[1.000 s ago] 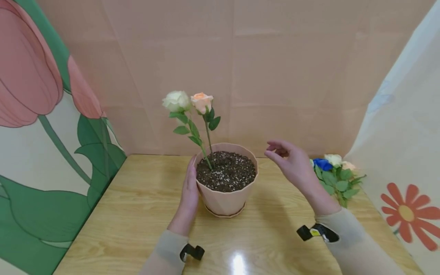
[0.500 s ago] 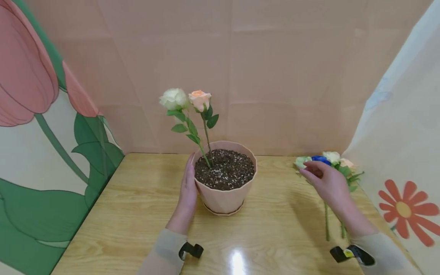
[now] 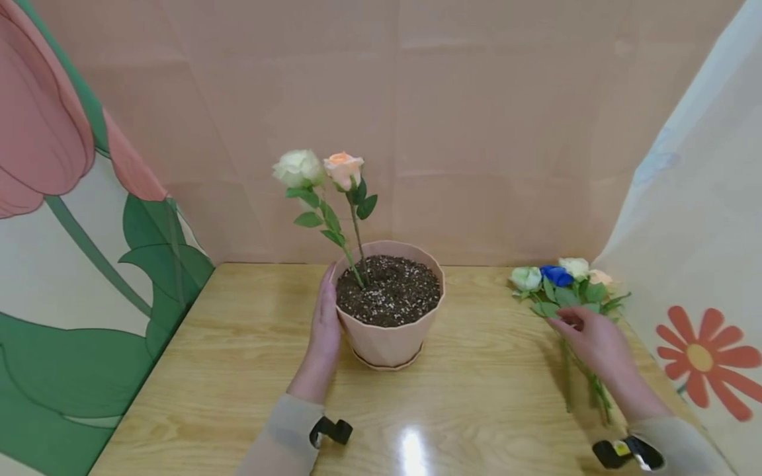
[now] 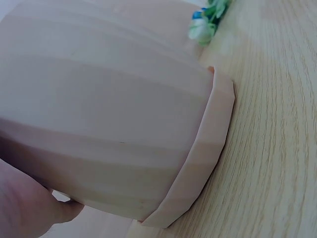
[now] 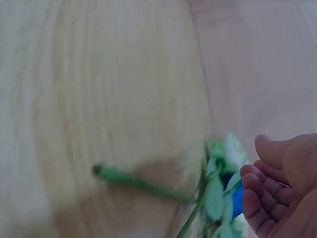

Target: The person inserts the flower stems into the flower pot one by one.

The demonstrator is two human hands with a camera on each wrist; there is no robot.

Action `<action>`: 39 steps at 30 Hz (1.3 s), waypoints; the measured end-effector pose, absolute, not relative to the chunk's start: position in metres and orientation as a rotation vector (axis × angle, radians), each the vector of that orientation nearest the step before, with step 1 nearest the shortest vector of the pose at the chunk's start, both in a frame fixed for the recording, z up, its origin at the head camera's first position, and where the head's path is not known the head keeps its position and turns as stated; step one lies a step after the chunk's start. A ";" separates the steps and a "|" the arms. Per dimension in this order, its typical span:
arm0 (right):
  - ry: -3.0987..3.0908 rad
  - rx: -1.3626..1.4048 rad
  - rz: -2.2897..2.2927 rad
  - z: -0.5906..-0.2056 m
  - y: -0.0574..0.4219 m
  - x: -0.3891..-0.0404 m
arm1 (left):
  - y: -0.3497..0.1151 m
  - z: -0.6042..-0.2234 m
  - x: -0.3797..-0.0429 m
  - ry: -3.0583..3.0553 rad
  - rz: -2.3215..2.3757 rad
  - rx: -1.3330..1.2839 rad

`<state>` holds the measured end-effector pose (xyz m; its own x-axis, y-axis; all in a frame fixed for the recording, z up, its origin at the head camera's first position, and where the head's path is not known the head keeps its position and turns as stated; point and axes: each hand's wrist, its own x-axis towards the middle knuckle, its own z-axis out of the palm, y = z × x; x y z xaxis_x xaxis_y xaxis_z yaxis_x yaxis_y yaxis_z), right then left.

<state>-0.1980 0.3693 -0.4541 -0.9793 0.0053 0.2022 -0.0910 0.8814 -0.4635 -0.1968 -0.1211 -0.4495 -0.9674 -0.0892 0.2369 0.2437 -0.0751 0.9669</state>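
Observation:
My left hand rests with straight fingers along the left side of a pale pink flowerpot. Dark soil fills the pot. A white rose and a peach rose stand in it, toward the left. On the right of the table lie several loose roses, among them a blue rose and a greenish-white rose. Over their leaves and stems is my right hand. Its fingers are loosely bent, thumb apart, with nothing between them in the right wrist view.
The pot stands in a matching saucer on a wooden table. A pink cloth backdrop rises behind the table's far edge. Printed panels with a tulip and a red flower flank it.
My right hand has moved right and down, from beside the pot to the loose roses. My left hand stays against the pot, and the two planted roses stay in the soil.

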 end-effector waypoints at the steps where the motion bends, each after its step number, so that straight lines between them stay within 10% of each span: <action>1: -2.858 0.062 0.709 -0.458 0.374 -0.198 | -0.121 -0.450 -0.197 -1.966 -2.140 -0.172; 39: -3.008 -0.009 0.651 -0.486 0.405 -0.217 | -0.120 -0.450 -0.197 -1.937 -2.162 -0.162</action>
<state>-0.2172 0.4047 -0.4862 -0.9979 0.0190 0.0612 -0.0080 0.9105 -0.4134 -0.1971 -0.1196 -0.4500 -0.9666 -0.0997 0.2362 0.2457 -0.0972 0.9645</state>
